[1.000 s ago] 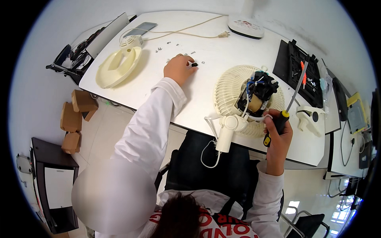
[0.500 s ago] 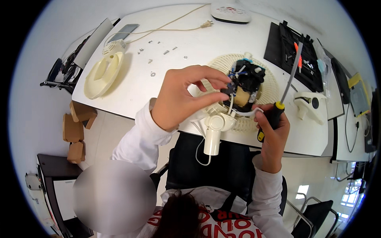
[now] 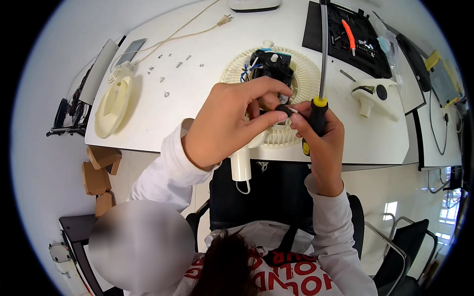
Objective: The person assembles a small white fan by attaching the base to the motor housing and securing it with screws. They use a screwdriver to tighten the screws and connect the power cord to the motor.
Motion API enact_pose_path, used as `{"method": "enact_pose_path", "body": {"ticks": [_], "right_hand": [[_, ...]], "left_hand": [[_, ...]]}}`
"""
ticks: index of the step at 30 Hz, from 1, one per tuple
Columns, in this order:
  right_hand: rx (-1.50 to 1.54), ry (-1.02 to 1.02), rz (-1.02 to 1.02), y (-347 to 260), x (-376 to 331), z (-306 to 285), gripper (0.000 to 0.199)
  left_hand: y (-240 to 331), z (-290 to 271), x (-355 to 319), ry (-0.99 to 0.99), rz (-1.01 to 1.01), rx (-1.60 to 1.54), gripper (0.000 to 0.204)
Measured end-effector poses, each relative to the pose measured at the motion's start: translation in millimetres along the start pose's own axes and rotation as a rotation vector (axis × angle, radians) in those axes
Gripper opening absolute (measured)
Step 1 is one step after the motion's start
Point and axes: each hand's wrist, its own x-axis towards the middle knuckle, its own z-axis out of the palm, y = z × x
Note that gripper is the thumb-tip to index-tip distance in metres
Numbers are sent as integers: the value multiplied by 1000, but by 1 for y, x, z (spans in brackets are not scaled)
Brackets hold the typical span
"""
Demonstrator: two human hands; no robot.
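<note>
My left hand (image 3: 229, 116) pinches a small black part (image 3: 282, 109) between thumb and fingertips, just in front of the fan motor (image 3: 276, 65). My right hand (image 3: 323, 140) wraps round a screwdriver (image 3: 318, 116) with a black and yellow handle, its long shaft pointing up and away. With thumb and index finger the same hand touches a thin whitish piece at the black part; its kind is hard to make out. The motor, black with blue wires, rests over the cream round fan grille (image 3: 308, 74). A cream neck tube (image 3: 241, 166) sticks out over the table's near edge.
Small screws and washers (image 3: 166, 94) lie left of the grille, beside a cream oval shell (image 3: 114, 111). A power cord with a plug (image 3: 224, 20) crosses the far left. At right are a cream housing (image 3: 377, 97) and a black tool case (image 3: 355, 37) with an orange tool.
My hands have come together at the black part, which has moved from the motor's side to its near end. The whole view has shifted, with table things now further left.
</note>
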Motion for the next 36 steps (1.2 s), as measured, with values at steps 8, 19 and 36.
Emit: {"method": "enact_pose_path", "body": {"ticks": [8, 19, 36], "right_hand": [[8, -8, -19, 5, 1, -2, 18], [59, -7, -65, 5, 2, 1, 24], [44, 0, -107, 10, 4, -5, 19]], "left_hand": [[5, 6, 5, 5, 70, 138, 13], [2, 8, 11, 15, 201, 403, 9], [2, 15, 3, 3, 233, 432, 23]]}}
